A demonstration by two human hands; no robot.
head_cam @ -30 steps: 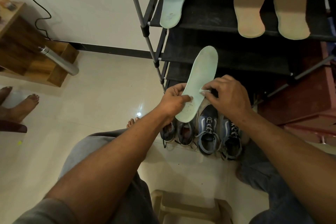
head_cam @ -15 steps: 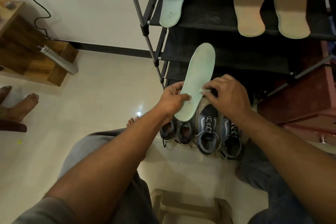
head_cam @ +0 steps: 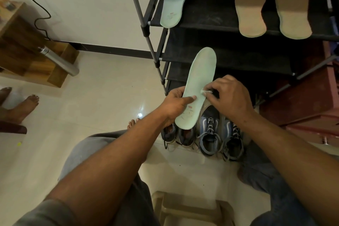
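Pale-green foam insole (head_cam: 199,86), centre frame above the sneakers (head_cam: 210,134), looks light, soft and bendy, so we judge the heel-end edge the best hold. Our left hand (head_cam: 176,102) grips it there, thumb across its face, while our right hand (head_cam: 231,97) pinches a small white wipe (head_cam: 204,92) against its right edge. Shoe rack (head_cam: 211,14), top shelf in upper frame, holds a second green insole (head_cam: 176,0) and two tan insoles (head_cam: 251,5) (all lying flat, apart).

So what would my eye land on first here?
The pale green insole held up mid-frame: the left hand grips its lower half while the right hand pinches a small white scrap against its edge. Behind, on the rack's upper shelf, lie a matching green insole and two tan insoles.
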